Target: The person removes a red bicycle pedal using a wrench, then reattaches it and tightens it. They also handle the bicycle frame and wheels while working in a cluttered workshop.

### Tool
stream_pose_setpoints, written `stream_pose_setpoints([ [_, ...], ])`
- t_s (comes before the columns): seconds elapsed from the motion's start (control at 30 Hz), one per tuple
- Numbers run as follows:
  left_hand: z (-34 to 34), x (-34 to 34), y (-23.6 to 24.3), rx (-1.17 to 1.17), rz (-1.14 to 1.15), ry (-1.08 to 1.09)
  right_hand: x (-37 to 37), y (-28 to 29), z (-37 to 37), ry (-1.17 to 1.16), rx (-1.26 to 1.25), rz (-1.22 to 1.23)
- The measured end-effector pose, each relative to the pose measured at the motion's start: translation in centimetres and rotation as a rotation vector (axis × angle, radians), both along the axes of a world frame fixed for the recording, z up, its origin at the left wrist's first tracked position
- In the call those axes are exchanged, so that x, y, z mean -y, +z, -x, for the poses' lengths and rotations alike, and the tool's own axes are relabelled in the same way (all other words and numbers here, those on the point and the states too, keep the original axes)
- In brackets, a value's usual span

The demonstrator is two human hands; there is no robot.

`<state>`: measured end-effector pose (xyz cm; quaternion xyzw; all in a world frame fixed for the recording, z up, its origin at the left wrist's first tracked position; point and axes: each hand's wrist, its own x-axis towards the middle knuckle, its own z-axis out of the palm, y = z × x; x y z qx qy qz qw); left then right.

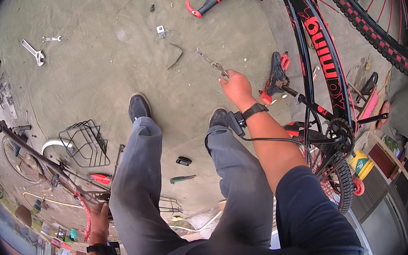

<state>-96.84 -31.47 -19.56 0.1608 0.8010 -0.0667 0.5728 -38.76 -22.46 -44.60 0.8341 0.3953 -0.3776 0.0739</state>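
My right hand (pixel 238 88) is closed round the end of a slim metal wrench (pixel 213 64), held out over the concrete ground. Just right of that hand is a pedal (pixel 275 75) of the black and red bicycle (pixel 325 56). Low on the left, my left hand (pixel 99 221) closes on the frame of a dark bicycle (pixel 47 159), by its red-lettered tube (pixel 86 216); its fingers are partly hidden behind the frame.
An adjustable wrench (pixel 34 52) and a small spanner (pixel 52 39) lie at the far left. A black wire basket (pixel 86 143) sits beside my left leg. Between my feet and body lie a small black object (pixel 183 161) and a green-handled tool (pixel 183 179). A yellow bottle (pixel 361 163) stands right.
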Motion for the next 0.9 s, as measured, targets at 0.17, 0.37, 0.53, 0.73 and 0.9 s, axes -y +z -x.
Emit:
stream_pose_setpoints([
  [0.17,0.8,-0.3,-4.7,-0.026,0.033,0.096,-2.8,-9.2,1.2,-0.011,0.051,0.084],
  [0.37,-0.7,-1.3,-6.1,-0.068,0.082,0.17,-4.9,-14.3,1.3,0.031,0.032,0.168],
  [0.53,-1.7,-2.0,-5.4,-0.059,0.062,0.173,-5.0,-12.2,1.3,0.075,-0.146,0.229],
  [0.73,-2.6,-4.3,-3.2,0.038,-0.067,0.127,-1.4,0.8,3.7,-0.087,-0.429,0.159],
  [0.9,-9.1,-9.0,3.8,0.061,-0.13,-0.153,3.3,16.9,6.1,-0.084,-0.597,-0.01],
])
